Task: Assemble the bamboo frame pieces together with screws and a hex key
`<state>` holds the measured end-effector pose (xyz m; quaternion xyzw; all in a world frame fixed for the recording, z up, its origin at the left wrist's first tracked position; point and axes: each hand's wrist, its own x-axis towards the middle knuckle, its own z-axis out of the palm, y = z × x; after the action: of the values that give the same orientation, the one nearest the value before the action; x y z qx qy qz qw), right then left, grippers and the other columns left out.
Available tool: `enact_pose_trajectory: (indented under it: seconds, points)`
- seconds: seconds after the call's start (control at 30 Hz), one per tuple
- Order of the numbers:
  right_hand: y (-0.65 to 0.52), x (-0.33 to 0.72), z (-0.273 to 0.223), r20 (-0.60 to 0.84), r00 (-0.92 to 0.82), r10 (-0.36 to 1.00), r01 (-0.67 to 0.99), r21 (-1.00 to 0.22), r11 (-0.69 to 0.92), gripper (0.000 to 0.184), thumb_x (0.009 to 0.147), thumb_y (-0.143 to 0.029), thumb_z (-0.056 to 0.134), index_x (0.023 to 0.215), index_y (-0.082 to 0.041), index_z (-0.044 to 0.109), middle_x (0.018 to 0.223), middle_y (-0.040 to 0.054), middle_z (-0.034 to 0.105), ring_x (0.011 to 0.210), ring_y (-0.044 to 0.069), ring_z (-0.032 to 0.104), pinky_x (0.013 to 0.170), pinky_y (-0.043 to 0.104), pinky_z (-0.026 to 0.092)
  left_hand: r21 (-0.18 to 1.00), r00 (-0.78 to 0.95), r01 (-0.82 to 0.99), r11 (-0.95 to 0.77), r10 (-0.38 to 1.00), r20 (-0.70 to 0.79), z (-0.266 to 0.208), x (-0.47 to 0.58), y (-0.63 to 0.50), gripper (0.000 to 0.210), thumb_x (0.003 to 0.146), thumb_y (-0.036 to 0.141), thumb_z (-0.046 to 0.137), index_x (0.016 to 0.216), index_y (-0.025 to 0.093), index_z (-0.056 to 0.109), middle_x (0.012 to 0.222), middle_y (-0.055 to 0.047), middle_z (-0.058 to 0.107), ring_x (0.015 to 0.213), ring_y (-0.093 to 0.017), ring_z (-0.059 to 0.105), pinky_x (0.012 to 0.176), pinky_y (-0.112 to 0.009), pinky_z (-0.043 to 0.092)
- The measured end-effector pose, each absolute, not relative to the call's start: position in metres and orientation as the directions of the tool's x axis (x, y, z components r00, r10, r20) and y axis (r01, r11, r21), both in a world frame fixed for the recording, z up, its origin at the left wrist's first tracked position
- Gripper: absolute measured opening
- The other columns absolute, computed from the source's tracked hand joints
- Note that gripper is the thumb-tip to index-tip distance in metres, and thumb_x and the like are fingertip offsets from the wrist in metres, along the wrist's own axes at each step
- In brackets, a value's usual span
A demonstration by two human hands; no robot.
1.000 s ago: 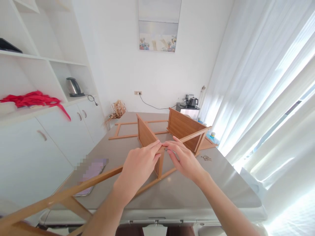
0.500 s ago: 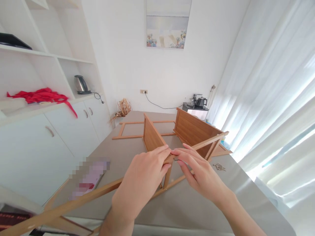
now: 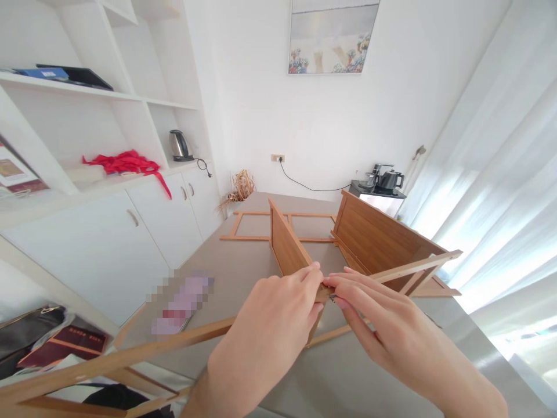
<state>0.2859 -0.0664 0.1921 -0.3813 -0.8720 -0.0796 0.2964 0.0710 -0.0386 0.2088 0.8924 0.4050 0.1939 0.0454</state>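
A wooden rack frame lies on its side, its near rail (image 3: 174,342) crossing in front of me. My left hand (image 3: 270,325) is closed round this rail where it meets the edge of the middle wooden shelf board (image 3: 289,241). Opposite it, my right hand (image 3: 387,325) pinches a small metal screw (image 3: 333,298) against the rail, thumb below and fingers above. The screw is mostly covered by the fingertips. Another shelf board (image 3: 383,232) stands upright at the right, and the far side frame (image 3: 252,238) lies flat on the table.
The grey table (image 3: 243,273) bears the frame and a blurred lilac packet (image 3: 187,302) at left. Behind my right hand, a sliver of loose screws (image 3: 432,319) shows. White cabinets (image 3: 100,232) line the left, curtains (image 3: 491,162) the right; a black kettle (image 3: 389,181) stands at the back.
My view has turned left, so the scene sits further right. Both hands stay at the same joint with the screw. My right hand now hides most of the loose screws.
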Motion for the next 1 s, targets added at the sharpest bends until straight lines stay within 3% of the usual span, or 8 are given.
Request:
enact_pose_trajectory:
  seconds: [0.2,0.37,0.5,0.67,0.8,1.0]
  points:
    - [-0.064,0.290,0.196,0.543,-0.482,0.688,0.742,-0.165,0.650,0.024,0.104,-0.018,0.046,0.124,-0.025,0.057,0.102,0.0066,0.070,0.109,0.027,0.068,0.089,0.044,0.059,0.266,0.566,0.735,-0.623,0.781,0.264,0.209,0.075,-0.032,0.044,0.098,0.025,0.055,0.141,0.032,0.053,0.125,0.001,0.075,0.105,-0.026,0.075,0.077,-0.037,0.059]
    - [-0.062,0.290,0.203,0.550,-0.470,0.690,0.729,-0.199,0.655,0.020,0.102,-0.011,0.045,0.103,-0.024,0.060,0.095,0.0053,0.070,0.092,0.023,0.070,0.078,0.038,0.060,0.274,0.530,0.768,-0.579,0.814,0.236,0.205,0.081,-0.022,0.047,0.095,0.025,0.057,0.141,0.036,0.054,0.125,0.001,0.075,0.106,-0.026,0.075,0.076,-0.035,0.059]
    - [-0.058,0.293,0.203,0.578,-0.464,0.672,0.726,-0.187,0.662,0.019,0.102,-0.011,0.046,0.098,-0.023,0.060,0.094,0.0042,0.072,0.093,0.021,0.071,0.086,0.037,0.060,0.212,0.534,0.789,-0.576,0.814,0.228,0.199,0.084,-0.014,0.045,0.097,0.030,0.054,0.142,0.034,0.053,0.128,0.000,0.073,0.102,-0.029,0.076,0.071,-0.037,0.059]
    - [-0.055,0.310,0.201,0.620,-0.464,0.632,0.652,-0.243,0.718,0.018,0.102,-0.015,0.049,0.112,-0.021,0.062,0.107,0.0069,0.073,0.111,0.021,0.067,0.096,0.036,0.058,0.148,0.548,0.792,-0.593,0.796,0.256,0.199,0.084,-0.011,0.044,0.096,0.032,0.054,0.140,0.035,0.054,0.124,0.003,0.075,0.095,-0.028,0.078,0.063,-0.036,0.058]
    - [-0.056,0.329,0.202,0.695,-0.393,0.601,0.644,-0.258,0.720,0.021,0.100,-0.016,0.055,0.117,-0.024,0.064,0.110,0.0069,0.073,0.108,0.022,0.068,0.089,0.037,0.059,0.129,0.570,0.774,-0.620,0.770,0.287,0.201,0.083,-0.013,0.041,0.097,0.032,0.055,0.138,0.037,0.054,0.123,0.005,0.075,0.094,-0.028,0.078,0.062,-0.036,0.058]
    - [-0.056,0.333,0.197,0.609,-0.408,0.680,0.708,-0.259,0.657,0.018,0.103,-0.021,0.053,0.115,-0.025,0.066,0.100,0.0052,0.071,0.095,0.021,0.067,0.081,0.034,0.057,0.150,0.575,0.767,-0.623,0.773,0.268,0.203,0.081,-0.016,0.036,0.096,0.029,0.057,0.131,0.038,0.056,0.132,0.007,0.071,0.098,-0.027,0.077,0.065,-0.035,0.058]
